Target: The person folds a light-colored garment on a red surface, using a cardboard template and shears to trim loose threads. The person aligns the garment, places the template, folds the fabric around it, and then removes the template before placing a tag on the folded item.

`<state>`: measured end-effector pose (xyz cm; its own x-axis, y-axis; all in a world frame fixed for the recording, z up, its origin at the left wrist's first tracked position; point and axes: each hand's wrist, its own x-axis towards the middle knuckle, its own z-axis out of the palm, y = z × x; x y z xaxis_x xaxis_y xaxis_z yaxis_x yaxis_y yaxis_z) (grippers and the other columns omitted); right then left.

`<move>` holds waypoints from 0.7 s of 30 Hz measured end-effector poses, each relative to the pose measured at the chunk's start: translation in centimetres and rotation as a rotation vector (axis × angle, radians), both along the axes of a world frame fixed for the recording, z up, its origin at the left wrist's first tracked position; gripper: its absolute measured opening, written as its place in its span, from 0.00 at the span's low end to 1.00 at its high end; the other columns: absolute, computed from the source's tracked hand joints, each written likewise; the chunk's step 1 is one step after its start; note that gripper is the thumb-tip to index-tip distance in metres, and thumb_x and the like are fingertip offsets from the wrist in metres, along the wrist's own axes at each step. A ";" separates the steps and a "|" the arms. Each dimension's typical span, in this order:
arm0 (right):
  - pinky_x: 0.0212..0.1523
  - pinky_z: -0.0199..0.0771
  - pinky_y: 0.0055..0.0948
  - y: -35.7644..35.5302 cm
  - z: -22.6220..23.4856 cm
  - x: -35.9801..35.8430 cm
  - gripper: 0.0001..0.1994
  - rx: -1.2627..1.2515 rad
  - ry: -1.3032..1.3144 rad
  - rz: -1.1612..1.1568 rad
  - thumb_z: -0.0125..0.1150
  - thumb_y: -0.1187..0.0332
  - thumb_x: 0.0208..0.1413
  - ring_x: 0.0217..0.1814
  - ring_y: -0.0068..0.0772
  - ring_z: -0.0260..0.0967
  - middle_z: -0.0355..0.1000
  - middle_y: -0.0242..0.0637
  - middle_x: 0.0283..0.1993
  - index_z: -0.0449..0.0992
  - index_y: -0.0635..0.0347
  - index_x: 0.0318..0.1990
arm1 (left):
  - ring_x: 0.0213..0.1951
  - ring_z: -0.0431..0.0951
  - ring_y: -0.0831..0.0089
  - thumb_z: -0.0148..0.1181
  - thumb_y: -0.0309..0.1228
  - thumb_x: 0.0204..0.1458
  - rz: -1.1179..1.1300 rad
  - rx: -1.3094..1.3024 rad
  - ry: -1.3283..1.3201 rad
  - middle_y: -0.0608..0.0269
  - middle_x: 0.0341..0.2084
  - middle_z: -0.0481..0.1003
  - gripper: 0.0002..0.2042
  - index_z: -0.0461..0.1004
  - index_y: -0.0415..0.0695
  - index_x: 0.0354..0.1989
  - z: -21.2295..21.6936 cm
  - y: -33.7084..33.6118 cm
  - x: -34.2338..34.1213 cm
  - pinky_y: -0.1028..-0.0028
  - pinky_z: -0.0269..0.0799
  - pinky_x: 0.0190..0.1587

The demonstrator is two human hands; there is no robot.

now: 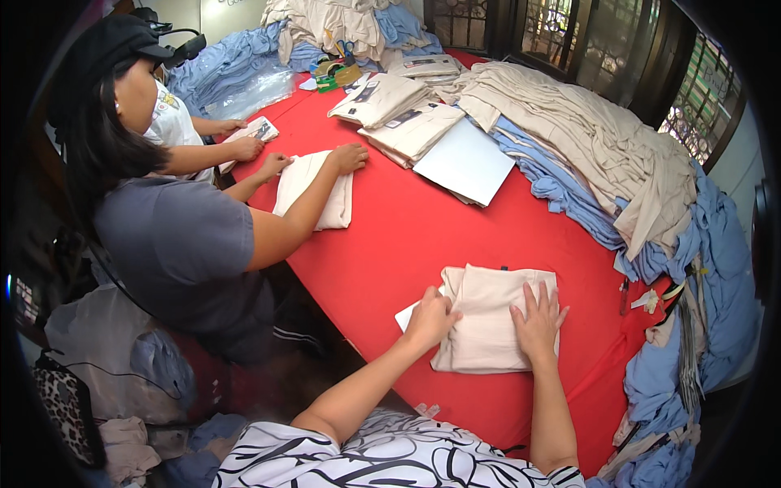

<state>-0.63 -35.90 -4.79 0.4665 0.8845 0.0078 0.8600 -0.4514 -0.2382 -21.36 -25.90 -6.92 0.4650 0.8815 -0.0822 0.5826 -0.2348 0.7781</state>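
A cream folded garment [488,350] lies flat on the red-covered table in front of me. My right hand [535,324] rests on its right side, palm down with the fingers spread. At the left edge of the cloth, my left hand [433,317] has its fingers curled around a white board [403,316]. Only a corner and a sliver of that board show; the garment and my hand hide the rest. A small dark tag [504,268] sits at the garment's far edge.
Packed cream garments [413,130] and white boards [468,163] lie farther back on the red table [390,236]. Cream cloth [569,122] and blue cloth [724,244] heap along the right. Two people work at left, one with a folded garment [313,191]. Tape dispensers [335,75] stand behind.
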 end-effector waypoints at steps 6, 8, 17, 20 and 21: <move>0.68 0.26 0.72 0.3 -2.7 -3.4 0.26 0.164 -0.229 0.200 0.51 0.56 0.59 0.76 0.57 0.37 0.49 0.41 0.73 0.63 0.44 0.66 | 0.36 0.74 0.55 0.68 0.34 0.46 -0.095 -0.045 -0.133 0.50 0.34 0.68 0.12 0.76 0.38 0.27 -1.7 -5.2 3.2 0.60 0.72 0.40; 0.68 0.27 0.72 0.3 -2.4 -3.4 0.26 0.149 -0.246 0.267 0.51 0.56 0.58 0.76 0.57 0.38 0.50 0.41 0.73 0.65 0.44 0.65 | 0.37 0.73 0.54 0.68 0.34 0.46 -0.094 0.052 -0.108 0.51 0.35 0.68 0.12 0.75 0.40 0.33 -1.5 -4.8 3.4 0.59 0.72 0.42; 0.69 0.26 0.69 -2.8 -1.5 -4.8 0.30 0.369 0.074 0.194 0.53 0.55 0.57 0.76 0.59 0.34 0.45 0.48 0.74 0.61 0.52 0.67 | 0.44 0.71 0.48 0.63 0.32 0.50 -0.126 0.403 -0.058 0.51 0.39 0.69 0.13 0.70 0.41 0.41 -2.3 -0.9 3.1 0.53 0.62 0.61; 0.68 0.26 0.70 -5.8 -3.1 -7.6 0.32 0.057 -0.110 0.176 0.56 0.52 0.57 0.77 0.61 0.30 0.43 0.48 0.75 0.60 0.53 0.68 | 0.45 0.71 0.47 0.64 0.33 0.49 -0.137 0.369 -0.026 0.49 0.38 0.69 0.14 0.70 0.38 0.39 -2.8 -0.3 3.3 0.53 0.61 0.61; 0.68 0.26 0.70 -5.6 -3.2 -7.4 0.32 0.066 -0.141 0.195 0.56 0.52 0.57 0.77 0.61 0.31 0.43 0.48 0.75 0.60 0.52 0.67 | 0.44 0.71 0.46 0.64 0.33 0.49 -0.138 0.361 -0.028 0.49 0.37 0.70 0.14 0.70 0.37 0.38 -2.6 0.0 3.5 0.53 0.63 0.59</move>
<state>-8.06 -41.50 -8.02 0.2768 0.9532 0.1218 0.9562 -0.2607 -0.1328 -17.81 -25.92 -9.49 0.5792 0.7800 0.2368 0.5057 -0.5717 0.6461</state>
